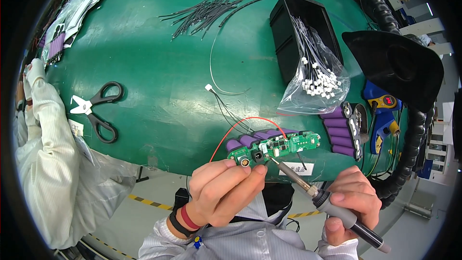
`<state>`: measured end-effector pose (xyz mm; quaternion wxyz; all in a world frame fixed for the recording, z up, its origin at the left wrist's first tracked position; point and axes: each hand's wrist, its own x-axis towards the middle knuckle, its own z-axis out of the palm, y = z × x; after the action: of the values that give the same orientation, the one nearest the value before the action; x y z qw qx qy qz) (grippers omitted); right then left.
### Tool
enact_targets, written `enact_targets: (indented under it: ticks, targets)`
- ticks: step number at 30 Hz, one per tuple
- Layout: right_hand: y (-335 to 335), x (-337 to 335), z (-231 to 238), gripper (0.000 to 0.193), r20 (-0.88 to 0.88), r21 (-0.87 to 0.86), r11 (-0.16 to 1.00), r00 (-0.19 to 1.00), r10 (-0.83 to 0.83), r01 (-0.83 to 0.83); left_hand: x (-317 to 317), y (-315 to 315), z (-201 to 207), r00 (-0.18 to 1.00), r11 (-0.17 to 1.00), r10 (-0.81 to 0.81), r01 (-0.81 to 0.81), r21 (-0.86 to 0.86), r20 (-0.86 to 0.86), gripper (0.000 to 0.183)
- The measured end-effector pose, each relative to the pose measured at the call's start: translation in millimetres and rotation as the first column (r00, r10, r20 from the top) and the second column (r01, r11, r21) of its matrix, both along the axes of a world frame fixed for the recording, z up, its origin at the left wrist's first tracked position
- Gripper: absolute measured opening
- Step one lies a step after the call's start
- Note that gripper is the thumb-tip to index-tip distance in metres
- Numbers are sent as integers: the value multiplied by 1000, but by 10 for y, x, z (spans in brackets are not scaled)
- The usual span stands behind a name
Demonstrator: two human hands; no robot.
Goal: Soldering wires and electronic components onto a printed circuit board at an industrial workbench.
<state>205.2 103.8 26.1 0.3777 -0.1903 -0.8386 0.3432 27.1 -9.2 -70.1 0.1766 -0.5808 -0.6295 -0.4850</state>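
A green circuit board [298, 143] lies along a pack of purple battery cells [247, 140] at the table's near edge. My left hand [224, 190] is closed at the board's lower left edge, its fingertips pinched beside a black jack [258, 155] and a round metal connector [245, 162]. What the pinch holds is hidden. From the board a red wire [248, 118] arches up and left, then passes behind that hand. In my right hand [353, 200] is a soldering iron [303, 183], slanting up left, its tip at the board just right of the jack.
Behind the board lie a white-plugged cable [208, 87], black wires [207, 14] and scissors [98, 110]. A black bin [284, 38] holds bagged white-plugged cables [320, 79]. Rightward are another purple pack [340, 132], a blue soldering station [382, 98] and a black hose [409, 149]. Another person's sleeve [53, 130] is left.
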Motion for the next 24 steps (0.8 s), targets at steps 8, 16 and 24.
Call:
enact_targets:
  ticks: [8, 16, 24]
  targets:
    - [2, 4, 0, 31, -8, -5, 1000, 1000, -1, 1, 13, 11, -11, 1000, 1000, 7, -7, 16, 15, 35]
    - [3, 14, -3, 32, 8, 0, 1000, 1000, 5, -5, 18, -6, -64, 1000, 999, 1, -1, 34, 10, 34]
    - [-2, 9, -31, 33, -40, 15, 1000, 999, -2, 2, 25, 2, -90, 999, 998, 41, -42, 50, 11, 39]
